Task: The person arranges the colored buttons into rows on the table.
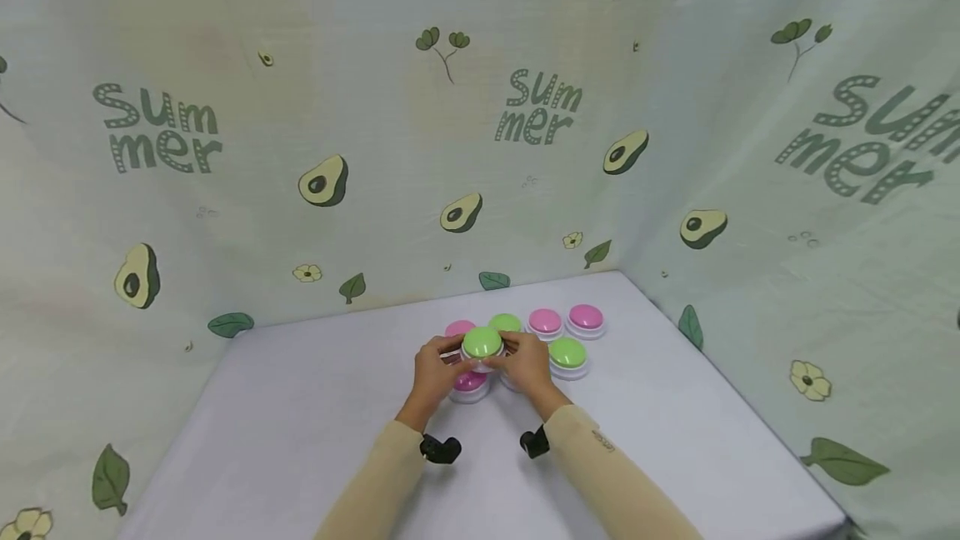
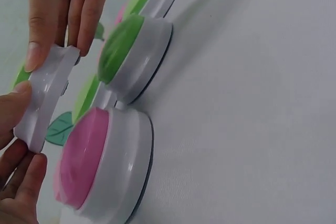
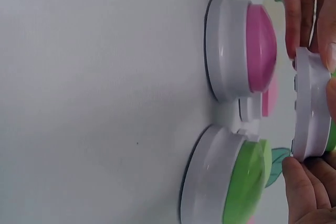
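Observation:
A green dome push button with a white base is held up above the table, level with the domes behind it. My left hand pinches its left side, and my right hand grips the right side. In the left wrist view the raised white base shows side-on, with small feet on its underside. Just below the held button stands a pink button. A green button sits under my right hand, mostly covered by it in the head view.
Behind are another pink button, a green one and two more pink buttons, one at the far right. A green button stands right of my right hand. The white table meets a printed cloth backdrop.

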Demonstrator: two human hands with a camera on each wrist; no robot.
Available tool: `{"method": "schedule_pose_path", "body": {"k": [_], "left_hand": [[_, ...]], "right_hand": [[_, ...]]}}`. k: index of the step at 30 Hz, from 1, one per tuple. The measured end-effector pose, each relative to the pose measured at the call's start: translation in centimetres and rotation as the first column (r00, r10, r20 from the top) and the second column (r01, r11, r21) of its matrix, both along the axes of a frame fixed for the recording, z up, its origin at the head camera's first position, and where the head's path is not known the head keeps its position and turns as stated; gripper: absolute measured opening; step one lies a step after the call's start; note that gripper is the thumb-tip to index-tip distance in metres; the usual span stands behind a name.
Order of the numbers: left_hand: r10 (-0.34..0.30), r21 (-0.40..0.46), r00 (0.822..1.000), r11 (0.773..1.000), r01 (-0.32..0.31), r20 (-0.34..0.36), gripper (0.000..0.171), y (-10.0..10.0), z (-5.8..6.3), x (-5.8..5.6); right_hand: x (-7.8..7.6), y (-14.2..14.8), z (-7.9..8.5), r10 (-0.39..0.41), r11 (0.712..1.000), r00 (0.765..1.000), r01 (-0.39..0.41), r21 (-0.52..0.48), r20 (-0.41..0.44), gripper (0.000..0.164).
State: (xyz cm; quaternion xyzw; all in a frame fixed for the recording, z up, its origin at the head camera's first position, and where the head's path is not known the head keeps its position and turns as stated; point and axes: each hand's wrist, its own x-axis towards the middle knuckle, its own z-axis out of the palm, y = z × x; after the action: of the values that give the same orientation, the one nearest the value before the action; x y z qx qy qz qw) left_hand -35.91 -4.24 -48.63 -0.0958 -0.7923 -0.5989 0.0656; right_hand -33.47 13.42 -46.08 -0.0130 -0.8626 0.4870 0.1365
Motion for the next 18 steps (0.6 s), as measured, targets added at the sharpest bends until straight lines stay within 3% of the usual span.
{"method": "schedule_pose_path", "body": {"k": [8,18], "left_hand": [[-0.023,0.072,0.999,0.997,0.026,-0.048,0.05,2.7,0.5,-0.6],[-0.1,0.107,0.994,0.989,0.104,-0.042,0.05,6.6,0.6,-0.6]], "right_hand": [[-0.2,2.4,0.6,-0.042,0.999,0.999,0.042,-0.01,0.012,0.063],[-0.1,5.9,0.5,-0.101,0.995,0.995,0.101,0.004,0.013,0.059]]}}
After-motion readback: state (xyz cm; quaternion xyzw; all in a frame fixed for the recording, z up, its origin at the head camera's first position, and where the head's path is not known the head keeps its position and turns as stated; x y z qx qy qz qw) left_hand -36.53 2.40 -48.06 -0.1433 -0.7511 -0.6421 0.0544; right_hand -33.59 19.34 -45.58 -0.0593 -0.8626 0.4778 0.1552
